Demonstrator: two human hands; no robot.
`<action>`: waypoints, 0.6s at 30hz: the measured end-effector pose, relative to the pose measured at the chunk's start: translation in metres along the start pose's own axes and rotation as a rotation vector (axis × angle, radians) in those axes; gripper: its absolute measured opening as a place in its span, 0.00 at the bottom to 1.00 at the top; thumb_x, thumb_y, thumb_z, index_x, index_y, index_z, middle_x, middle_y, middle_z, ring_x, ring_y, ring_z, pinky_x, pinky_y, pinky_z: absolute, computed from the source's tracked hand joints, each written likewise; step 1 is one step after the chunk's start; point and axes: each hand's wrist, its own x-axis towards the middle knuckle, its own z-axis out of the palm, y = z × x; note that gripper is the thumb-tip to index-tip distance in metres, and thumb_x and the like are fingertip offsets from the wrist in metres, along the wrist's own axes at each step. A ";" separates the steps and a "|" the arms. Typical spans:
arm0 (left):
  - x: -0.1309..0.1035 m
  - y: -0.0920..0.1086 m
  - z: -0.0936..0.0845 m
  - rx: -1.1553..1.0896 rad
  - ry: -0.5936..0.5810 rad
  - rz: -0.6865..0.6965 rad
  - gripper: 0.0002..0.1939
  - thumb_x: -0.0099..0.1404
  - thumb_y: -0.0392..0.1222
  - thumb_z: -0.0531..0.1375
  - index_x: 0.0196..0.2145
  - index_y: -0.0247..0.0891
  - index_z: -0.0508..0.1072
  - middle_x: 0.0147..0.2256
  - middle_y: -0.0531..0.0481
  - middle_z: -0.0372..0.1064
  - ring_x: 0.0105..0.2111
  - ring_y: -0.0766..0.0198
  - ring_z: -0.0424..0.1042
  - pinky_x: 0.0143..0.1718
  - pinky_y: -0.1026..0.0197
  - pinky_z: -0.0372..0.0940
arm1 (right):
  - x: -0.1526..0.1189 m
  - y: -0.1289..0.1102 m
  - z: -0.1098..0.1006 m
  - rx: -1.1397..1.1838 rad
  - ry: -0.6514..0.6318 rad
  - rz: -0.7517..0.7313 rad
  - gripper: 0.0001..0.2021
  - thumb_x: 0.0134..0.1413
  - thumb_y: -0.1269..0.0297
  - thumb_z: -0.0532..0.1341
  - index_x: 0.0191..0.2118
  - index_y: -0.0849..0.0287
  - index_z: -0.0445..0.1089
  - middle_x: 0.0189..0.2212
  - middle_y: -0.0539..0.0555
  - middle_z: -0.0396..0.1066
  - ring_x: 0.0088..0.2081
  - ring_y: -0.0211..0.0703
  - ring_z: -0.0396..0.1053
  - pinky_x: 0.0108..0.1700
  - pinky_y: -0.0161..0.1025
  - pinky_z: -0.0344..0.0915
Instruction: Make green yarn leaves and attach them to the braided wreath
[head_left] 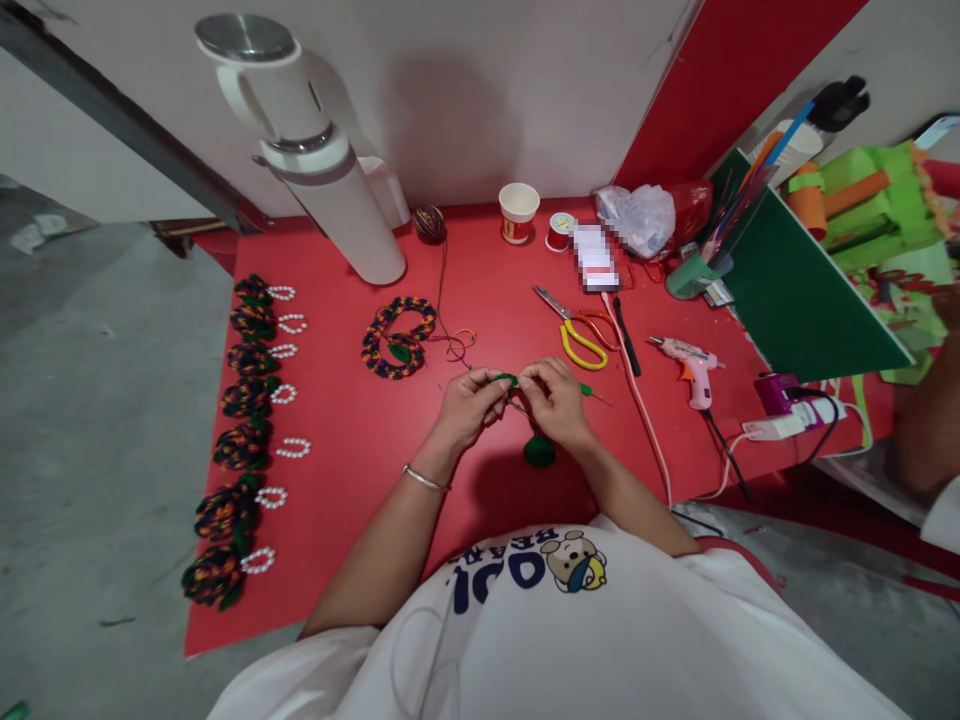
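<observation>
Head view: a small green yarn piece (506,379) is pinched by the left hand (469,405) and right hand (556,402) over the red counter (337,500), presumably for steadiness. A round green ball (539,452) is placed nearby, probably for slack.

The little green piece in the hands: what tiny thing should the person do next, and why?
I'd try gently drawing a bit of slack from the green ball. The left hand and right hand both pinch the small green piece, and the ball sits close below them. The stitches are too small to see, so that's my guess.
</observation>
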 end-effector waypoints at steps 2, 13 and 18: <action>0.000 -0.001 0.000 0.007 -0.003 0.001 0.19 0.55 0.52 0.74 0.32 0.35 0.76 0.18 0.55 0.68 0.13 0.74 0.58 0.14 0.69 0.50 | 0.000 0.000 -0.001 -0.033 -0.012 -0.011 0.12 0.72 0.60 0.56 0.35 0.54 0.70 0.32 0.54 0.73 0.38 0.47 0.69 0.44 0.45 0.66; -0.002 0.003 0.003 0.054 -0.007 -0.003 0.22 0.51 0.55 0.76 0.31 0.35 0.76 0.19 0.54 0.70 0.14 0.73 0.61 0.13 0.69 0.51 | 0.001 0.000 -0.004 -0.217 -0.060 -0.085 0.15 0.75 0.60 0.52 0.35 0.54 0.69 0.33 0.56 0.71 0.39 0.49 0.67 0.43 0.45 0.64; -0.001 0.003 0.001 0.045 -0.006 -0.021 0.22 0.52 0.56 0.75 0.30 0.34 0.77 0.19 0.54 0.70 0.13 0.72 0.62 0.13 0.68 0.56 | 0.001 0.005 0.000 -0.169 -0.055 -0.104 0.13 0.74 0.62 0.53 0.38 0.53 0.72 0.35 0.55 0.73 0.40 0.49 0.68 0.45 0.45 0.65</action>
